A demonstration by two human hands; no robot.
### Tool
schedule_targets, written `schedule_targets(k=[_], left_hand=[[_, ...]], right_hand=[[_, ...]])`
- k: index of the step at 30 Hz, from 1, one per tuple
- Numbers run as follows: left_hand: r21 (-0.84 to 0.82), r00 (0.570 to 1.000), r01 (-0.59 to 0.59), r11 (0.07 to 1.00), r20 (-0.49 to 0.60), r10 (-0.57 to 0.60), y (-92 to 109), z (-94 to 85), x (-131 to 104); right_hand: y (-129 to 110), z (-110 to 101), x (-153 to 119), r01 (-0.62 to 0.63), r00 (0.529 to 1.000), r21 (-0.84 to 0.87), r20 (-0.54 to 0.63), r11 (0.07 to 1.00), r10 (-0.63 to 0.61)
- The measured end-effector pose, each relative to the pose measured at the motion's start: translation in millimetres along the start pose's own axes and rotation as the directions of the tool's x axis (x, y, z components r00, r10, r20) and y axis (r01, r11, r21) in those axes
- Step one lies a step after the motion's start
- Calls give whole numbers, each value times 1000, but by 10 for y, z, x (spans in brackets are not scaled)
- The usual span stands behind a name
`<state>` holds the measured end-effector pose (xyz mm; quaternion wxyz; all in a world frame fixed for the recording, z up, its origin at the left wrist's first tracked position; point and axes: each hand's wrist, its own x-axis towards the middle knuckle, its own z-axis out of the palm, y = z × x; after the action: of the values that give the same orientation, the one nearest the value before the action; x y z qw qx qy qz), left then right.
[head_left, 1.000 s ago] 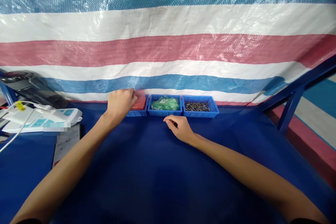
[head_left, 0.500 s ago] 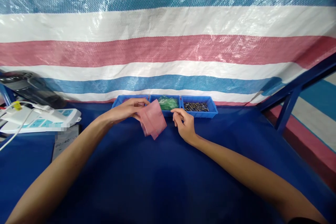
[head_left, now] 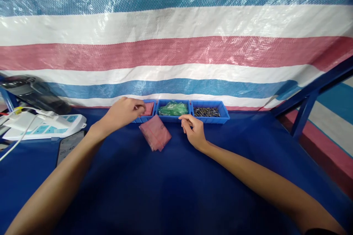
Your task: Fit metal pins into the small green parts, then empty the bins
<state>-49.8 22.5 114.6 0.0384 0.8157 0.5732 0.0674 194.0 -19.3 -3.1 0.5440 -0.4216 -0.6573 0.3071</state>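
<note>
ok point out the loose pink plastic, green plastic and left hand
Loose pink plastic (head_left: 156,133): head view, middle of top face
Green plastic (head_left: 174,109): head view, middle of heap
Left hand (head_left: 124,111): head view, its back

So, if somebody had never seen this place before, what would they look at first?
Probably the big, shiny striped sheet in blue, white and red, spread across the back. Next, maybe the three blue bins in a row at its foot, with crinkly green plastic in the middle one. Then the pink plastic packet might stand out on the dark blue table in front of them.
</note>
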Motion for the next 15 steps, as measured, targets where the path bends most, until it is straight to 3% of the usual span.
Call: schedule_targets(k=[5,11,13,15], left_hand=[[24,973,-164,986,166,158,128,98,-13],[19,895,-218,976,403,192,172,307,-91],[107,907,-189,976,401,132,188,304,-100],[201,945,-150,968,316,81,217,265,-83]], right_hand=[[0,4,6,5,1000,-13,6,1000,-5],[-14,2,9,15,1000,-34,23,999,-14],[-13,1,8,15,999,-42,30,999,-13],[-9,2,6,13,999,-41,33,999,-12]])
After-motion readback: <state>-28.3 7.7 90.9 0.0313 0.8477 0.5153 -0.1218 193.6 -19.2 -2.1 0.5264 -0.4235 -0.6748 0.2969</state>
